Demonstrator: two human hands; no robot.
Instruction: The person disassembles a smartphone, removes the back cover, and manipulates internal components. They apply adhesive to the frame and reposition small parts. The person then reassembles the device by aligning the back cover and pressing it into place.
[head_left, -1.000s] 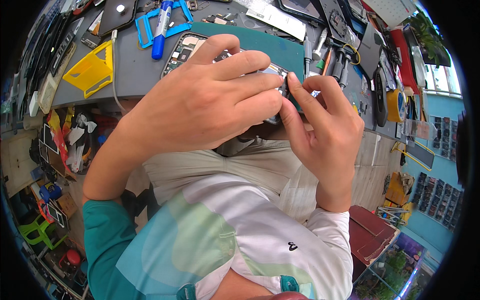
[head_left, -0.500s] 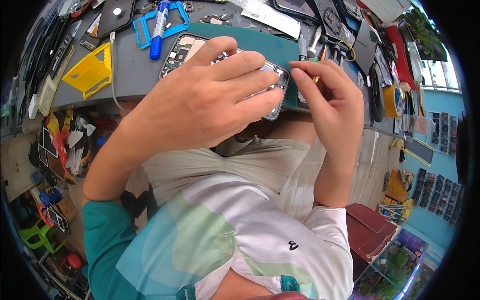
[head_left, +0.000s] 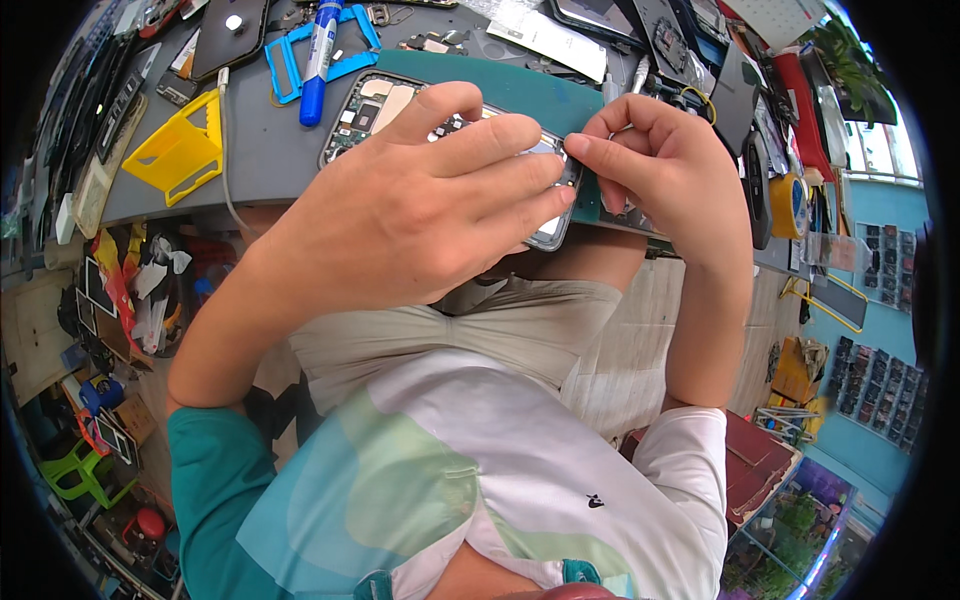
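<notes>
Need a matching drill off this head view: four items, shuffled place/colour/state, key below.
Column 1
1. Left hand
2. Right hand
3. Marker
4. Bench mat

Column 2
A. Lying across a light-blue frame
B. Thumb and fingers brought together at the right end of the opened phone
C. Dark green, flat
D. Fingers spread over the middle of the opened phone

Pairs: 1-D, 2-B, 3-A, 4-C
</notes>
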